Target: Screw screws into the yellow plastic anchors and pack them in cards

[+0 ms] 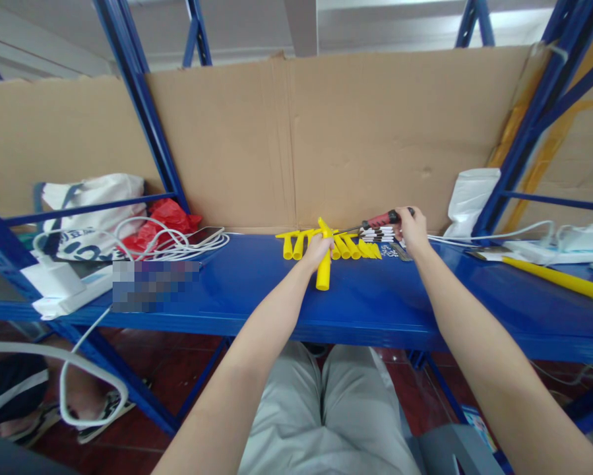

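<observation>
My left hand (318,248) is closed around a yellow plastic part with a tubular handle (322,277) and a pointed head, held upright over the blue shelf. My right hand (411,228) grips a red and black screwdriver (379,220). Its shaft points left at the upper end of the yellow part; whether the tip touches a screw cannot be made out. Behind my left hand lie several similar yellow parts (288,248) in a row. Small yellow pointed pieces (369,249), tiny silvery bits (388,251) and a stack of white sticks with dark ends (375,235) lie below the screwdriver.
A cardboard sheet (375,132) backs the blue shelf (256,290). To the left are white cables (197,244), a power strip (91,290), a red bag (172,221) and a cloth bag (98,198). A white pouch (469,201) and a yellow rod (556,278) are at right.
</observation>
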